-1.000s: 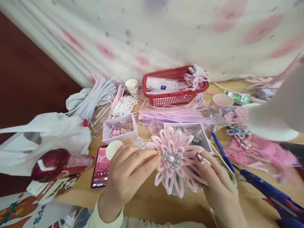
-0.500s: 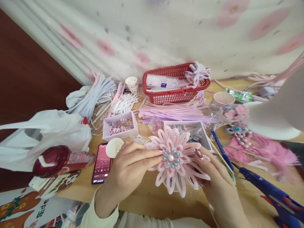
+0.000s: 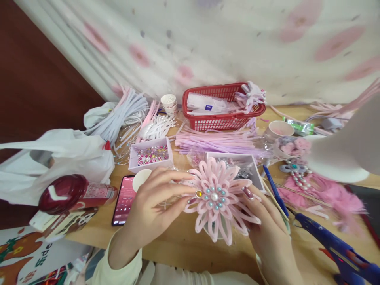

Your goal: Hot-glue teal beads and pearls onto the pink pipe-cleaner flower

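A layered pink pipe-cleaner flower (image 3: 219, 223) faces up in front of me. Its centre is a white pearl ringed by light blue beads. A yellow gem (image 3: 198, 193) in a round setting rests on a petal at the left of that ring. My right hand (image 3: 264, 213) grips the flower by its right side, thumb over the petals; the other fingertips are partly hidden underneath. At the left petals is my left hand (image 3: 162, 198), its fingers and thumb spread apart close to the gem. Under the flower a pale cup-like shape shows in part.
Behind the flower stand a box of gems (image 3: 151, 156), a grey-bead box (image 3: 255, 170) and a red basket (image 3: 222, 124). A phone (image 3: 120, 209), paper cup (image 3: 141, 180) and lidded drink cup (image 3: 63, 194) lie left. On the right are a blue glue gun (image 3: 329, 241) and a pen (image 3: 274, 190).
My left fingers have drawn back left from the flower's centre and spread, and the yellow gem now shows on the petal. My right hand keeps its hold; the view has shifted slightly.
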Demonstrator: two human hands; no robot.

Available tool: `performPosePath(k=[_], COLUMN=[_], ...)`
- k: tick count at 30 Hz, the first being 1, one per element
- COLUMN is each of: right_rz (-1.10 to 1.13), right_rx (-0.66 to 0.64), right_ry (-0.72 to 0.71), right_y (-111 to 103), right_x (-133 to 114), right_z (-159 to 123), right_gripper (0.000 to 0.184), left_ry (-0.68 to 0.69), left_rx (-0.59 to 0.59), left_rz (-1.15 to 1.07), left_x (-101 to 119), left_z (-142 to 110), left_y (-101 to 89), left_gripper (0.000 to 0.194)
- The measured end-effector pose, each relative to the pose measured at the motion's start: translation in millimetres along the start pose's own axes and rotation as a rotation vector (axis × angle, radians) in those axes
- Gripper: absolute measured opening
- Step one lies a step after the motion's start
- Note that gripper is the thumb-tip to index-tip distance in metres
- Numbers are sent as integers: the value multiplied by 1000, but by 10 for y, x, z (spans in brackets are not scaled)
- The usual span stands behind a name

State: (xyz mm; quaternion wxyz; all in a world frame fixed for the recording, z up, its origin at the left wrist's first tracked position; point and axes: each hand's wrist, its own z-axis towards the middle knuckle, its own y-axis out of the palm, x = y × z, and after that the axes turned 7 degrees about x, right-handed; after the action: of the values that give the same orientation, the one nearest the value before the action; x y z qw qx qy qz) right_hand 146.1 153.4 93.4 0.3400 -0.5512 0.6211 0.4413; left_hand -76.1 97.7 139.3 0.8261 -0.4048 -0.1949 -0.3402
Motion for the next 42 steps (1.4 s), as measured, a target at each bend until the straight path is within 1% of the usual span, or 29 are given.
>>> performPosePath(k=[2, 5, 7, 9, 13, 17, 20, 22, 25, 28, 30, 32, 33, 35, 36, 38, 39, 41, 42], right_rz=[-31, -59, -44, -15, 21, 3, -20, -19, 7, -17, -51, -85, -101, -122, -124, -113, -106, -104, -108], right_rx=[-13, -12, -30, -52, -58, -71, -26, -21, -63, -80, -71, -36, -19, 2, 5, 16, 27, 50, 50], right_ry=[-41, -81, -94, -101, -92, -89, -92, -118, -175, -217, -243, -262, -269, -272, -266, -255, -253, -254, -255], right_y=[-31, -67, -69, -66, -84, -88, -55, -35, -24, -11, 5, 15, 14, 1, -9, -27, -32, -31, -26], right_x=[33, 70, 77, 77, 85, 74, 46, 32, 26, 23, 19, 19, 21, 29, 33, 38, 37, 30, 25], right_z=[12, 31, 32, 30, 34, 12, -14, -21, -19, -15, -12, -4, 2, 15, 20, 24, 21, 10, 3], right_gripper=[42, 46, 45, 41, 37, 37, 37, 35, 28, 27, 28, 29, 30, 32, 33, 33, 32, 31, 31], left_ry=[-47, -82, -102, -118, -159, -185, -231, -297, -384, -399, -385, -384, -395, -466, -531, -717, -817, -995, -1052], left_rx=[14, -17, -55, -67, -48, -45, 5, 23, 1, -46, -53, -22, 13, 123, 193, 327, 372, 408, 409], left_rz=[29, 129, 183, 201, 181, 147, 97, 55, 57, 85, 74, 37, 8, -97, -179, -407, -539, -772, -854], left_x=[28, 52, 53, 44, 15, 1, 5, 9, 15, 17, 12, 0, -9, -31, -43, -67, -77, -92, -93], left_z=[-1, -12, -19, -19, 8, 36, 28, 8, -20, -25, -20, -20, -22, -29, -31, -27, -23, -18, -21], left_y=[-1, 35, 66, 91, 113, 116, 118, 129, 165, 201, 206, 195, 184, 158, 144, 117, 104, 84, 79], left_gripper=[15, 16, 18, 21, 26, 21, 21, 23, 20, 16, 15, 17, 17, 17, 14, 11, 13, 22, 26])
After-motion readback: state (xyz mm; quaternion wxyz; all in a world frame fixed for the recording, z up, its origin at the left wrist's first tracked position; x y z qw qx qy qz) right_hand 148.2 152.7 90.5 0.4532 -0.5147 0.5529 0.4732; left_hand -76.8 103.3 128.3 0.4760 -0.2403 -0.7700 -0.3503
